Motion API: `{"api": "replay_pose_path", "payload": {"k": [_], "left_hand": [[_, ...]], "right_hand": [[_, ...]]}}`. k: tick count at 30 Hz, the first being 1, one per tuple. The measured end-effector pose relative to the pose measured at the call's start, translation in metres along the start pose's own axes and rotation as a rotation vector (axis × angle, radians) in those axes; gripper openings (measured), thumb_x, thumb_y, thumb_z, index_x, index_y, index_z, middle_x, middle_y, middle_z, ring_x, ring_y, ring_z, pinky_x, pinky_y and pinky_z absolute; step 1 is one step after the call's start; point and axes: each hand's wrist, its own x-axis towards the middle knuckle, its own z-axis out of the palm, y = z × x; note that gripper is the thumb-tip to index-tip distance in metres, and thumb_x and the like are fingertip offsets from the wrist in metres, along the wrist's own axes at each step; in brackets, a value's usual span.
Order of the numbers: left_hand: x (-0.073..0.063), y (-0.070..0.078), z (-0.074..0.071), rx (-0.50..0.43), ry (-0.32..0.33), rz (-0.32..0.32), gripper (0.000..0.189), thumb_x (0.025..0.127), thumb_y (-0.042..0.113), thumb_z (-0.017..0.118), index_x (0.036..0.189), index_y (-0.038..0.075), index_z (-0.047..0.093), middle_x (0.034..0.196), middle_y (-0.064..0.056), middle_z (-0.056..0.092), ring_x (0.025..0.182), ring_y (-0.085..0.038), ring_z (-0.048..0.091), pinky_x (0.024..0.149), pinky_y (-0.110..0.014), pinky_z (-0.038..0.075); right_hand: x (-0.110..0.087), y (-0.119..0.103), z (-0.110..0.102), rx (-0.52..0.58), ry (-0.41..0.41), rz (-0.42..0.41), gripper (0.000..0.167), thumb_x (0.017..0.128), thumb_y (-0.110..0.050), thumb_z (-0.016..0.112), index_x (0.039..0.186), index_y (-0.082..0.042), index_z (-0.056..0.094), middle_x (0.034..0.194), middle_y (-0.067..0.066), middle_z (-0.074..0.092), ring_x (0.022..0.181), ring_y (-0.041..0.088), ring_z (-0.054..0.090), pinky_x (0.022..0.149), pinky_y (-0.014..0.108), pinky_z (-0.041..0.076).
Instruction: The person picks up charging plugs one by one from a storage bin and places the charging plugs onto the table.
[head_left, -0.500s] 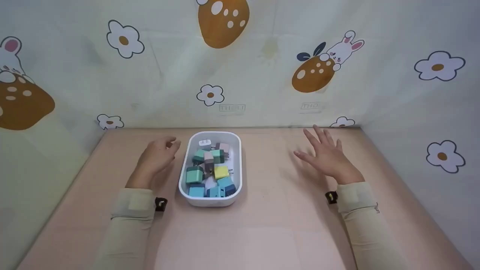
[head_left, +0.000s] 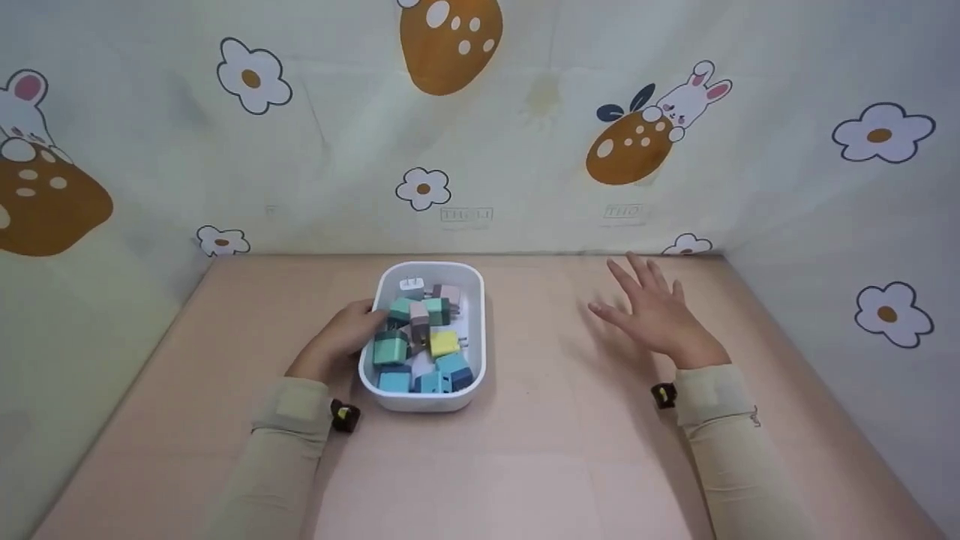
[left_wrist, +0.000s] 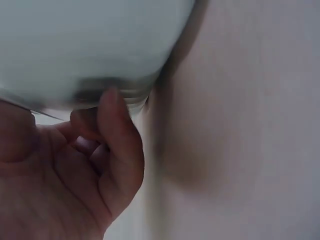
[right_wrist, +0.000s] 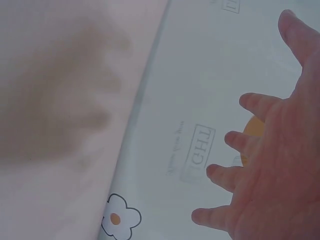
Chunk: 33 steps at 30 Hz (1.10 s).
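In the head view a white plastic bin (head_left: 480, 330) sits left of centre on the table, holding several plug adapters. Among them are a white adapter (head_left: 411, 287) with its prongs up, a yellow adapter (head_left: 444, 343), a green adapter (head_left: 390, 347) and a blue adapter (head_left: 394, 380). My left hand (head_left: 341, 334) grips the bin's left side, thumb at the rim. From the left wrist view, curled fingers of that left hand (left_wrist: 75, 175) lie against the bin's outer wall (left_wrist: 100, 40). My right hand (head_left: 658, 322) hovers apart on the right, fingers spread, holding nothing.
The pinkish table (head_left: 540, 465) meets a pale wall sheet (head_left: 525, 135) printed with flowers, rabbits and orange shapes along its back edge. More of the sheet rises at both sides. A small black device (head_left: 345, 415) is worn at the left wrist, with another (head_left: 664, 395) at the right.
My left hand has moved right, from beside the bin to a grip on its left side. The bin and my right hand stay where they were.
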Motion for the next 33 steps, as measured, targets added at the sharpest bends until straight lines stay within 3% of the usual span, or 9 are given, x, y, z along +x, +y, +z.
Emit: {"api": "replay_pose_path", "payload": {"k": [4,10,22,33], "left_hand": [[0.002,0.000,-0.001,0.011,-0.002,0.015,0.056,0.113,0.027,0.034,0.163,0.001,0.038,0.151,-0.024,0.055,0.135,-0.036,0.056,0.120,-0.054,0.041],[-0.001,0.000,-0.001,-0.001,-0.002,-0.013,0.057,0.115,0.030,0.033,0.165,0.004,0.034,0.156,-0.022,0.051,0.140,-0.036,0.052,0.123,-0.055,0.036],[-0.002,0.002,0.001,0.025,0.004,-0.028,0.057,0.116,0.034,0.032,0.166,0.006,0.032,0.153,-0.020,0.053,0.138,-0.036,0.053,0.122,-0.056,0.037],[-0.001,0.003,0.004,0.064,0.022,0.006,0.056,0.116,0.026,0.029,0.165,0.001,0.031,0.152,-0.023,0.052,0.136,-0.037,0.053,0.123,-0.058,0.035]], "right_hand": [[0.000,0.001,0.001,-0.007,-0.002,0.000,0.095,0.103,-0.074,0.045,0.172,-0.014,0.019,0.178,0.020,0.003,0.161,0.051,-0.004,0.118,0.082,-0.004],[0.001,-0.002,0.002,-0.012,-0.011,-0.002,0.095,0.103,-0.075,0.044,0.172,-0.015,0.019,0.178,0.020,0.002,0.160,0.052,-0.004,0.118,0.082,-0.005],[0.000,0.000,-0.002,-0.005,-0.020,0.009,0.096,0.102,-0.075,0.044,0.172,-0.015,0.018,0.178,0.019,0.001,0.161,0.049,-0.006,0.118,0.081,-0.006],[-0.002,-0.015,-0.002,-0.027,0.012,-0.036,0.093,0.103,-0.073,0.047,0.171,-0.015,0.021,0.178,0.019,0.005,0.161,0.050,-0.001,0.118,0.082,-0.002]]}}
